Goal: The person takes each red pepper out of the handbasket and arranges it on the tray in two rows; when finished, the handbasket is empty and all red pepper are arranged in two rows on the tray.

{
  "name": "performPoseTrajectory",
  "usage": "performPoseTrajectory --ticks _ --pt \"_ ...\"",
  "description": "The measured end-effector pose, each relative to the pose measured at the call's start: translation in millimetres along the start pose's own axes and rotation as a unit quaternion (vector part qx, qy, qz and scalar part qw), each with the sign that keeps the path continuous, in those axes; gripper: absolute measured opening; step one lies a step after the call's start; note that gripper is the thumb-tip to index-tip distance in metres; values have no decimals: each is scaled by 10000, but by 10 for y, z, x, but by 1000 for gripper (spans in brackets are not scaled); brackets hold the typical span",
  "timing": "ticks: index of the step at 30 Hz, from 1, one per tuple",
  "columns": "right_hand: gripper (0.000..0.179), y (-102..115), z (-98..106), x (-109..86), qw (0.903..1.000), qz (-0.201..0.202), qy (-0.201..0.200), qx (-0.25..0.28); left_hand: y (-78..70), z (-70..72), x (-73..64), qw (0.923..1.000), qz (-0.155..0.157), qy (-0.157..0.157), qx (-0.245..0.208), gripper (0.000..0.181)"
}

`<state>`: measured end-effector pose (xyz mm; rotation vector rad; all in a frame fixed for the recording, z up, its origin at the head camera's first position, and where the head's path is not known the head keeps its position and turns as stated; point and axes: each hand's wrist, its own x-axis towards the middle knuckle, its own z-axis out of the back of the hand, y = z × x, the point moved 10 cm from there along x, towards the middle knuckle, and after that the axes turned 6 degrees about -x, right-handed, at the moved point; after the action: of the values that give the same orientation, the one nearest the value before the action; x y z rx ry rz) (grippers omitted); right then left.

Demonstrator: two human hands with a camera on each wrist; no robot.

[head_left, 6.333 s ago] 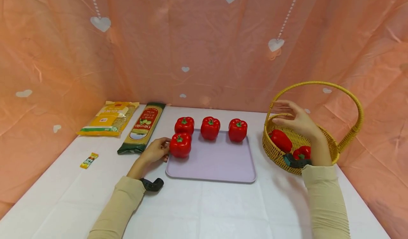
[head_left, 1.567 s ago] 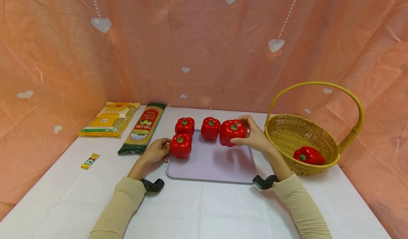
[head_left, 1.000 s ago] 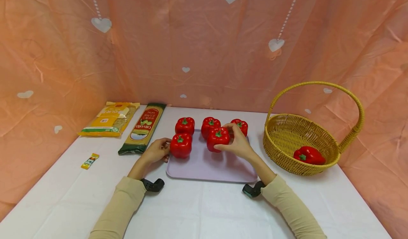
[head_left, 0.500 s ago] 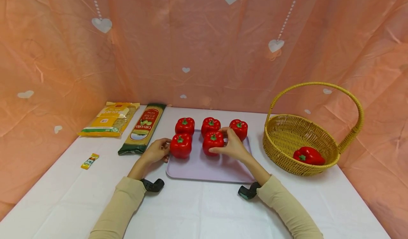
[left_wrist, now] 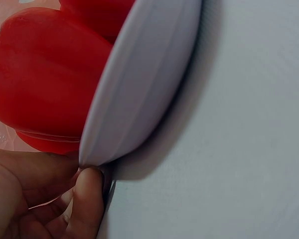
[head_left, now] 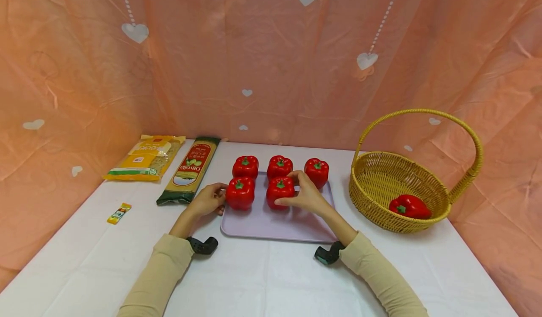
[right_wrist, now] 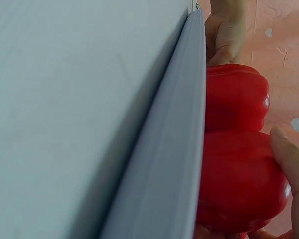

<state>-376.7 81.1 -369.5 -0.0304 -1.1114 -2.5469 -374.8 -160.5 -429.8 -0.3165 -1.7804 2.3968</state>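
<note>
My right hand (head_left: 306, 194) holds a red bell pepper (head_left: 279, 194) low over the middle front of the lilac tray (head_left: 279, 230), thumb on its near side. In the right wrist view that bell pepper (right_wrist: 239, 184) stands just behind the tray's rim. At the tray's left edge my left hand (head_left: 207, 199) pinches the rim between thumb and finger, as the left wrist view shows, close to another bell pepper (head_left: 240, 194). Behind these, a row of bell peppers (head_left: 245, 167) includes a middle one (head_left: 279, 166) and a right one (head_left: 316, 172).
On the right stands a yellow wicker basket (head_left: 360, 204) with a tall handle and one red pepper (head_left: 410, 207) inside. To the left lie a green and gold packet (head_left: 192, 169), a yellow bag (head_left: 144, 159) and a small sachet (head_left: 119, 213). A pink curtain (head_left: 271, 72) hangs behind the table.
My right hand has gone from the basket to the tray, bringing one bell pepper left and down to the middle front. The basket now holds one pepper, not two. My left hand has stayed put.
</note>
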Motion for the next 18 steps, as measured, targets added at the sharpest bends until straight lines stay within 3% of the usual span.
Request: performPoseTrajectory --ticks 7,18 --pt "77 65 18 -27 9995 270 -141 -29 -6 -5 2 10000 -21 14 8 35" --pt "77 13 4 -15 10000 -22 79 46 -25 1 -5 9999 -92 16 62 35"
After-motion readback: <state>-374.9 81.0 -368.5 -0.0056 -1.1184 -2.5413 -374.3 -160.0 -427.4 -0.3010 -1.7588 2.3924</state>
